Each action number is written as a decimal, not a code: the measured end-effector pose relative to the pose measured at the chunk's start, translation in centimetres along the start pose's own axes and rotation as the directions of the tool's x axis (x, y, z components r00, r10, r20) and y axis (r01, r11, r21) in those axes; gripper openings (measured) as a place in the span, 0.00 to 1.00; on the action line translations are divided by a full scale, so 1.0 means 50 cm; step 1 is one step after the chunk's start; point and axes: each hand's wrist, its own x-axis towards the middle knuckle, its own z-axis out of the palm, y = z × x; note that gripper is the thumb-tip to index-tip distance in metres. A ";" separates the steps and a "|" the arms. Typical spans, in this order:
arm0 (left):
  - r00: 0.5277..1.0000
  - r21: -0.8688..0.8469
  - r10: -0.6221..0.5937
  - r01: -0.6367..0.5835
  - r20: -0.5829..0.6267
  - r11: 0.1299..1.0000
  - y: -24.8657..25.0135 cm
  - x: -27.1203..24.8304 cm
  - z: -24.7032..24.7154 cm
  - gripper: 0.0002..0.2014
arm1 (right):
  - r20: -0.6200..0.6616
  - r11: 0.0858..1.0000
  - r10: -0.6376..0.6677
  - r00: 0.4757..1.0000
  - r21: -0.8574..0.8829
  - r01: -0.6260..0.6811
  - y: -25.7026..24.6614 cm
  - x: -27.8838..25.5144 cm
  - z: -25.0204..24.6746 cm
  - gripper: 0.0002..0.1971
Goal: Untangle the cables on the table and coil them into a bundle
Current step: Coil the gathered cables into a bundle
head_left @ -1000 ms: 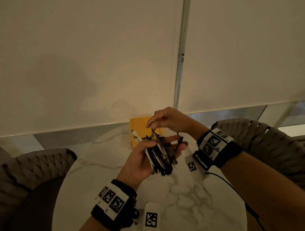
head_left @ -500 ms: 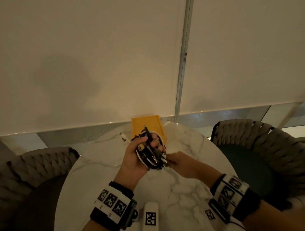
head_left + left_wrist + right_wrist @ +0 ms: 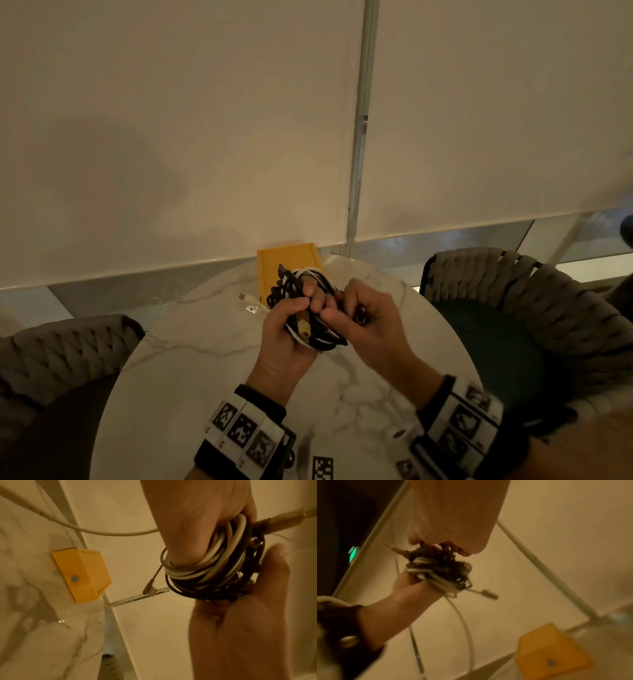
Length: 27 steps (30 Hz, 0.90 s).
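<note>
A coil of black and white cables (image 3: 298, 291) is held above the marble table (image 3: 205, 377) by my left hand (image 3: 308, 303), whose fingers curl round the loops. A yellow plug (image 3: 304, 330) shows at the coil's near side. White plug ends (image 3: 251, 306) stick out to its left. My right hand (image 3: 342, 308) sits against the coil's right side, with its fingers curled round a dark cable end (image 3: 359, 318). The left wrist view shows the cable coil (image 3: 214, 572) wrapped round my fingers. In the blurred right wrist view the cable coil (image 3: 440, 572) hangs just below my right hand.
A yellow box (image 3: 287, 262) stands at the table's far edge, right behind the coil. Woven chairs flank the table on the left (image 3: 61, 353) and right (image 3: 513, 308). A roller blind fills the background. A loose white cable (image 3: 102, 532) arcs past in the left wrist view.
My right hand went from above the coil, down under it, and now up to its right side, gripping a dark cable end. My left hand kept hold of the coil.
</note>
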 end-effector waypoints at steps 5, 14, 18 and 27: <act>0.995 0.032 0.079 -0.080 0.056 0.996 0.004 0.014 0.013 0.11 | -0.276 0.939 0.270 0.922 0.285 -0.190 -0.001 0.029 0.054 0.13; 0.963 0.066 0.001 -0.019 0.270 0.998 0.021 0.040 0.005 0.02 | 0.258 0.456 0.731 0.632 0.504 -0.734 -0.025 0.087 0.016 0.31; 0.926 0.000 -0.024 0.025 0.377 1.000 0.035 0.060 0.002 0.02 | 0.388 0.402 0.694 0.606 0.488 -0.774 -0.031 0.100 0.001 0.32; 0.936 0.088 -0.084 0.057 0.343 0.995 0.065 0.084 -0.039 0.08 | 0.177 0.739 0.541 0.822 0.366 -0.565 -0.013 0.103 0.025 0.16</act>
